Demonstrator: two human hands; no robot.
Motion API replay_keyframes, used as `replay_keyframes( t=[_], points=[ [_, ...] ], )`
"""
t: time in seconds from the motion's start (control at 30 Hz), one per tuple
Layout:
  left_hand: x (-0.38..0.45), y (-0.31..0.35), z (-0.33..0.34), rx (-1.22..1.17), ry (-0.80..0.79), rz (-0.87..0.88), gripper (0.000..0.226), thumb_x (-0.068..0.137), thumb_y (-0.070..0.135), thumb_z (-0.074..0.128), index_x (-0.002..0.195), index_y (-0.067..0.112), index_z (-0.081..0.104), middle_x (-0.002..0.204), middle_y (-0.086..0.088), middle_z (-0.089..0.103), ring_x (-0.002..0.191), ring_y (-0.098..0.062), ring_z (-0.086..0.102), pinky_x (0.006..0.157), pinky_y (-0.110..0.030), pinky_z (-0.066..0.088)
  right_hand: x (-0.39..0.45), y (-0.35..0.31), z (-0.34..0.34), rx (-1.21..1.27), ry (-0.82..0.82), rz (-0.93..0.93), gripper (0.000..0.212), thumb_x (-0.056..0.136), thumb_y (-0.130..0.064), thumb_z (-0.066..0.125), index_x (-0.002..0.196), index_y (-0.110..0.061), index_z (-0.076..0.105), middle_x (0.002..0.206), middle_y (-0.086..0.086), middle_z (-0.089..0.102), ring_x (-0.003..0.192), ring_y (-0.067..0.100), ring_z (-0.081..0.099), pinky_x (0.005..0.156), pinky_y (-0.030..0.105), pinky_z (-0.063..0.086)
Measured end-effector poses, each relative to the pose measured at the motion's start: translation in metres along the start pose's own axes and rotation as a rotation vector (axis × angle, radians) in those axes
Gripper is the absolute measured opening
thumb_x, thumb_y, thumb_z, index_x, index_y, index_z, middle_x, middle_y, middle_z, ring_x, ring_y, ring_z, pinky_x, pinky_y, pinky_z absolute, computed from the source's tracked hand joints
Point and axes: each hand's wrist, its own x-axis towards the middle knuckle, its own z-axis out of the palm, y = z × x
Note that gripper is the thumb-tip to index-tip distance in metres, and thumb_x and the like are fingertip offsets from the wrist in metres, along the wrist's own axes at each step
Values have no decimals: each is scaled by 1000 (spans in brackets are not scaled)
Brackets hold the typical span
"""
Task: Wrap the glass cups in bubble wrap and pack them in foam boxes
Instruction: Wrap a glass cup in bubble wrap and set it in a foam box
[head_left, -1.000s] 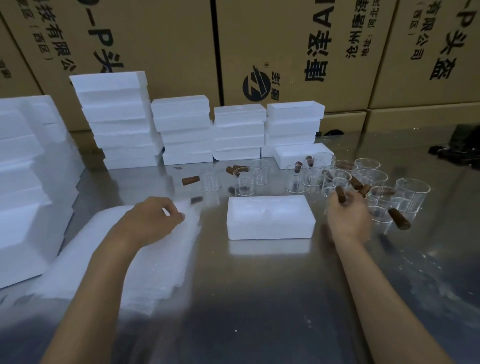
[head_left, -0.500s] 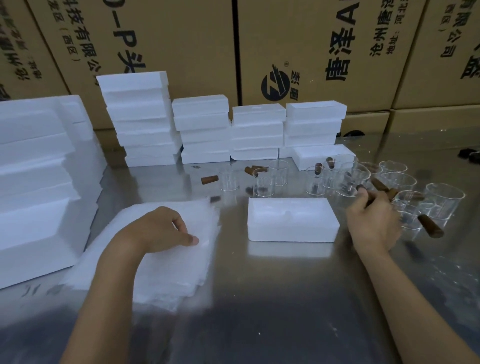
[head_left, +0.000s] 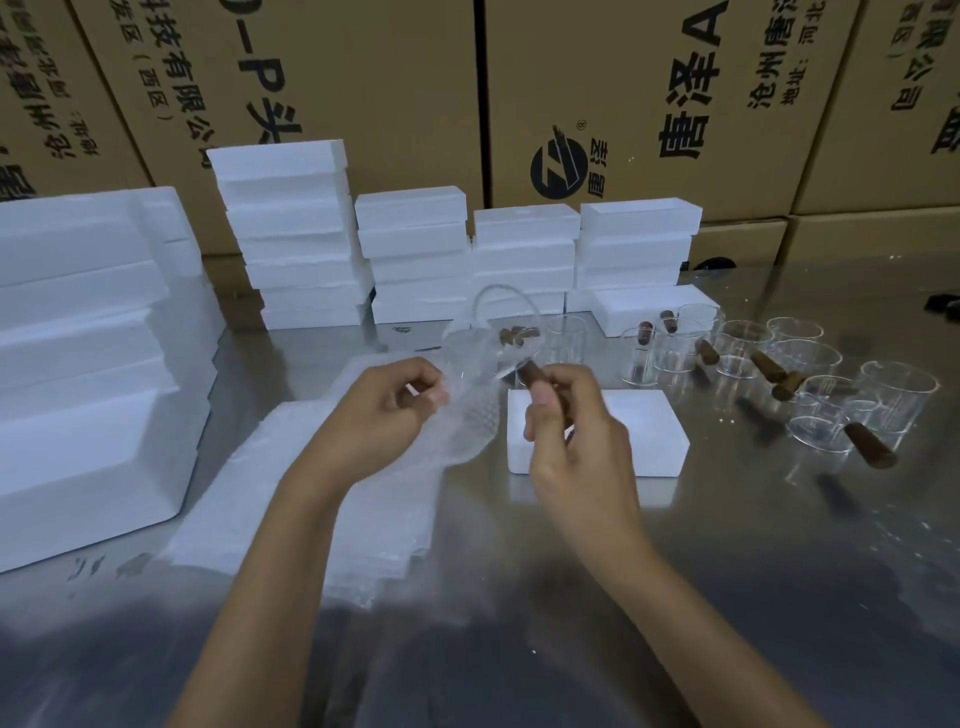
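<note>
Glass cup (head_left: 498, 338) by its wooden handle (head_left: 532, 373) in my right hand (head_left: 566, 431); my left hand (head_left: 384, 410) pinches bubble wrap (head_left: 467, 415) against it.

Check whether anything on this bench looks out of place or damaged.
Nothing looks broken. The clear glass cups with brown wooden handles stand in a loose, crowded cluster, and small white crumbs dot the shiny metal table.
</note>
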Motion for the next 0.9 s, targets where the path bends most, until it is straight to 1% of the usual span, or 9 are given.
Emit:
replay_keyframes(
  t=[0.1,0.2,0.3,0.43,0.57,0.63,0.7,0.8,0.9],
  points=[
    [2,-2,6,6,9,-59,23,99,11,56,79,18,63,73,10,57,63,-12,46,59,-16,37,-4,9,-2,-202,-80,-96,27,99,-38,37,115,-25,54,83,-20,60,79,10,59,65,30,40],
    [5,1,8,-2,230,-88,22,100,15,52,82,24,60,84,3,62,70,-16,52,65,-25,42,-2,19,-5,-316,-92,-123,28,100,-36,37,118,-24,54,96,-11,67,91,16,61,70,36,44],
    [3,14,11,-144,397,-76,19,100,22,53,83,28,61,87,9,65,77,-12,57,66,-24,42,-1,24,-5,-391,-111,-160,28,100,-37,37,117,-24,54,103,-10,69,98,15,60,66,34,41],
    [-4,32,20,-298,212,-24,20,94,16,62,77,25,69,81,17,68,71,3,56,65,-13,40,-2,26,-3,-487,-127,-199,21,103,-36,42,109,-22,56,90,-4,67,86,21,61,59,34,34],
    [-10,39,31,-257,39,30,25,91,9,61,73,23,71,76,13,70,70,2,59,63,-7,40,3,27,-3,-368,-98,-49,20,102,-40,44,104,-26,58,79,-13,64,73,11,57,58,29,33],
    [-8,38,32,-303,83,17,27,93,7,54,74,20,68,72,7,69,66,-2,58,57,-8,40,8,29,-7,-284,-57,41,15,101,-39,48,97,-30,59,67,-19,57,66,2,53,57,21,32],
    [-4,34,31,-365,178,-56,24,97,10,47,80,16,63,71,3,68,67,-9,58,54,-15,43,11,30,-11,-231,-25,88,12,99,-38,52,90,-33,58,61,-21,56,69,-6,54,57,21,31],
    [1,25,31,-349,287,-140,24,99,16,43,81,19,58,68,8,61,63,-7,55,57,-19,45,14,28,-16,-191,-36,90,13,97,-38,54,86,-34,59,70,-32,58,69,-3,54,56,23,32],
    [1,23,32,-339,258,-118,22,99,13,47,85,20,62,62,17,56,57,-1,50,56,-13,43,13,28,-17,-174,-77,66,14,97,-38,55,87,-31,62,66,-27,57,65,0,53,56,24,34]
  ],
)
